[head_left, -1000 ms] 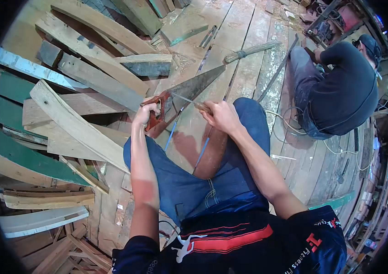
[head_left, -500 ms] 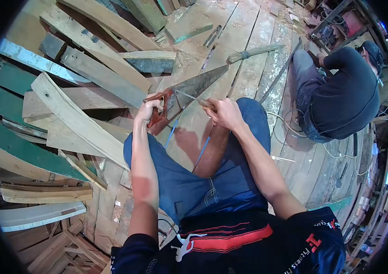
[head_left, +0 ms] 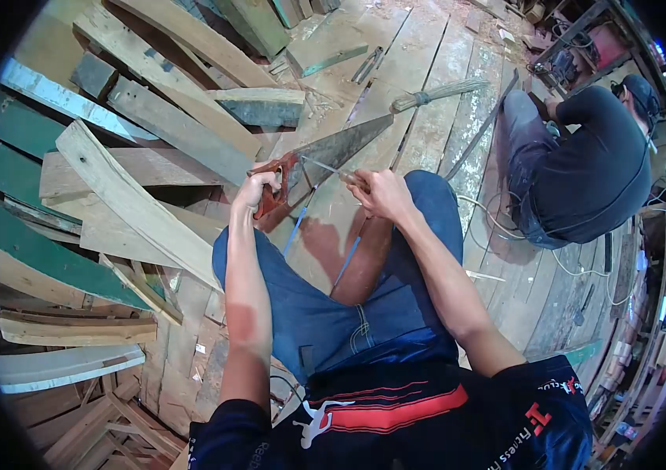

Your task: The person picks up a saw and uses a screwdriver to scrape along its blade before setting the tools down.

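Observation:
A handsaw with a red handle and a dark, worn blade slants across my lap area, its tip to the upper right. My left hand is closed around the red handle. In the closed fingers of my right hand is a screwdriver with a thin metal shaft. Its tip reaches the saw where the blade meets the handle; whether it sits in a screw is too small to tell. My fingers cover most of the screwdriver's handle.
Curved and straight wooden planks are stacked at the left. Beyond the saw tip lie a bundle of thin sticks and pincers on the plank floor. A co-worker sits at the right, near a pale cable.
My hands, the saw and the screwdriver hold nearly the same place. The view has shifted very slightly; the co-worker's posture is almost unchanged.

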`<state>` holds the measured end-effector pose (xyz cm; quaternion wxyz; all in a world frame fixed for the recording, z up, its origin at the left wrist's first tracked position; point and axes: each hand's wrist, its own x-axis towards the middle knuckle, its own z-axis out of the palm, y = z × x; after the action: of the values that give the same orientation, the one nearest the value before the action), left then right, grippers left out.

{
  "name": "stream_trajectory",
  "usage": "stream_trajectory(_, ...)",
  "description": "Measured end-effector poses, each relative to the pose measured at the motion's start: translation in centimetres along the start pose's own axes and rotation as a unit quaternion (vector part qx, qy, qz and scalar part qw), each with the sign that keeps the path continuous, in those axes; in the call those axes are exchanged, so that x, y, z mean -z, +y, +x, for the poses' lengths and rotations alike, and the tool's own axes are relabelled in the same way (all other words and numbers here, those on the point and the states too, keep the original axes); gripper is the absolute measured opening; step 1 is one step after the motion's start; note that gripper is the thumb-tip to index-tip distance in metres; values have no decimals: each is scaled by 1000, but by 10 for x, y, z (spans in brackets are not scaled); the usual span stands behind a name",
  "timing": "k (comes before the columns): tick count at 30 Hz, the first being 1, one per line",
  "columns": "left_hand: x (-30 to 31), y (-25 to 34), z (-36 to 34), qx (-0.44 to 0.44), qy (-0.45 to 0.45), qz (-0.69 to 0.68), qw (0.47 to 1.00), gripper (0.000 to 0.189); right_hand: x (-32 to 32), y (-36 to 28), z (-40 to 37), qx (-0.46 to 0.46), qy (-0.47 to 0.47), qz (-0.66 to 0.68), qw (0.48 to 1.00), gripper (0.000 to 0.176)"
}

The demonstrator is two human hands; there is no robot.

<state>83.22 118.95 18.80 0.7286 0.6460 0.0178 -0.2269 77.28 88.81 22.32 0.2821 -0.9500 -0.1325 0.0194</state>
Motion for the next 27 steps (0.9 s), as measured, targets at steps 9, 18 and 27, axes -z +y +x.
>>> stream_trajectory(9, -14, 13, -13, 24, 70, -24, 997, 32, -7, -2, -1, -10, 4, -23, 1000, 24)
stream_trajectory(18, 3, 1, 0, 0, 26, -7, 1000, 50, 10, 3, -7, -5, 19, -19, 1000, 24)
stream_trajectory(27, 7, -2, 4, 3, 6, -4, 1000, 53, 0, 1, 2, 30, 22, -19, 999, 24)
